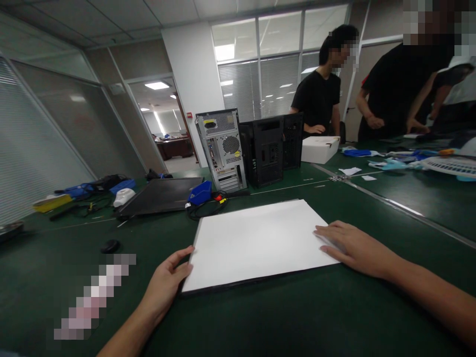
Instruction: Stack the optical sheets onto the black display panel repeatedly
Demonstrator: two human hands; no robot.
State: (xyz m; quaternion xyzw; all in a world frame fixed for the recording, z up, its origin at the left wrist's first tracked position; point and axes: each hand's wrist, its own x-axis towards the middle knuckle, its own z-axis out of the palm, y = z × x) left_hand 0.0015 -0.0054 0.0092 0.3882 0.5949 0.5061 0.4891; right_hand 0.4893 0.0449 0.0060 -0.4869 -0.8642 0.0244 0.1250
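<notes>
White sheet (pixel 256 248) lies on the green tabletop (pixel 271 322), front and center, dark edge showing along its near side. Left hand (pixel 163 282) at sheet's left edge: fingers loosely curved and parted from thumb, tips touching the edge, not closed round it. Right hand (pixel 357 248) at right edge: fingers open, tips resting on the sheet's top face, thumb spread toward the near side. Greyish patch between right thumb and fingers, too blurred to name.

Behind sheet: blue object (pixel 201 192) with black cable (pixel 197 210) beside it, red and yellow bits near the cable. Dark flat panel (pixel 161 196) left of that, white bottle (pixel 123 197) at its left side. Small black round object (pixel 110 246) left of the sheet, near a pixelated patch.

Farther back: silver computer case (pixel 225 153) upright, black cases (pixel 266 151) upright to its right, then white box (pixel 320 148). Person in black shirt (pixel 318 96) stands behind the box; more people farther right, partly blurred. Blue cloth (pixel 359 152) and white ribbed object (pixel 451 166) on the right side.
</notes>
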